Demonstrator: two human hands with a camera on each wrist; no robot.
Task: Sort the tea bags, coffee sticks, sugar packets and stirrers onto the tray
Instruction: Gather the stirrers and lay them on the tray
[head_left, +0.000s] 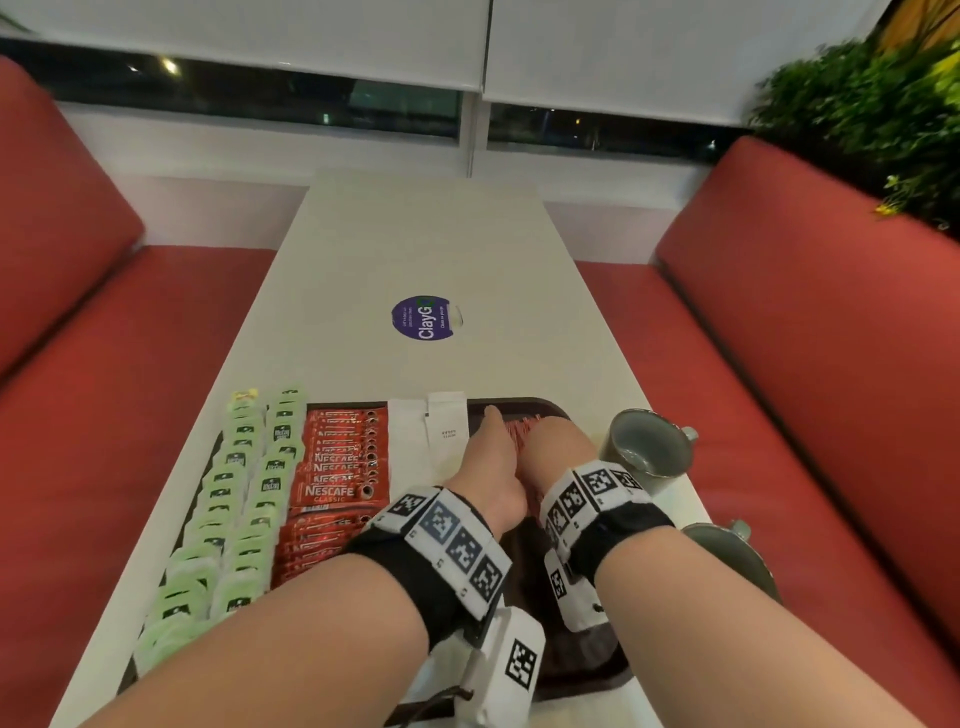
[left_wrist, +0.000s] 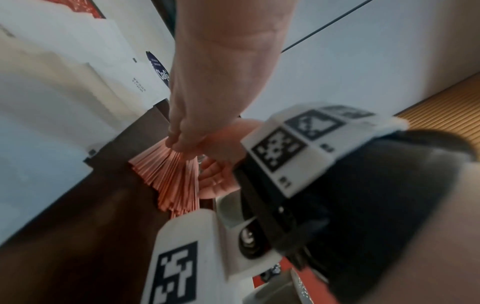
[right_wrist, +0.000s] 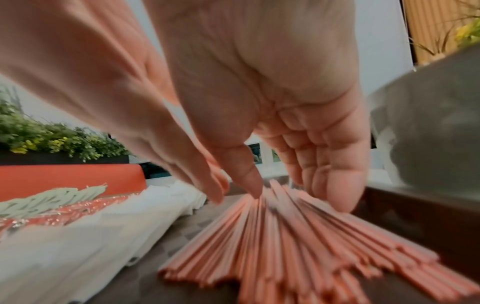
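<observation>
A dark brown tray holds rows of green tea bags, red coffee sticks, white sugar packets and a fan of red stirrers. My left hand and right hand lie side by side over the stirrers at the tray's right part. In the left wrist view the left hand presses straight fingers onto the stirrers. In the right wrist view the right hand touches the stirrers with thumb and fingertips. Neither hand curls round anything.
Two grey mugs stand on the white table just right of the tray. A blue round sticker sits mid-table. Red benches flank the table; a plant is at the back right.
</observation>
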